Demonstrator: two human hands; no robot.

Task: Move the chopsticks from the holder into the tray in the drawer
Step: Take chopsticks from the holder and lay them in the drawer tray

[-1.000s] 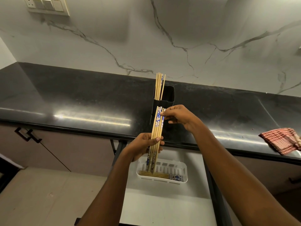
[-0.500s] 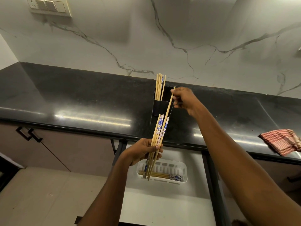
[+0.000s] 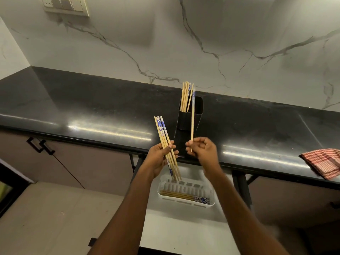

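Observation:
A black holder (image 3: 189, 116) stands on the dark counter with several wooden chopsticks (image 3: 185, 95) upright in it. My left hand (image 3: 160, 157) grips a bundle of chopsticks (image 3: 163, 137) with blue-patterned tops, tilted left, over the counter's front edge. My right hand (image 3: 203, 149) pinches the lower end of a single chopstick (image 3: 192, 118), held nearly upright in front of the holder. Below, a white tray (image 3: 211, 201) sits in the open drawer (image 3: 184, 230), with a few chopsticks (image 3: 184, 196) lying flat in it.
The black counter (image 3: 92, 111) runs left to right under a marble wall. A red checked cloth (image 3: 323, 161) lies at its right end. Cabinet doors with black handles (image 3: 39, 145) are at the left. A switch plate (image 3: 66, 5) is on the wall.
My right hand has drawn one chopstick out of the holder and come down toward me. My left hand's bundle has tilted from right-leaning to left-leaning.

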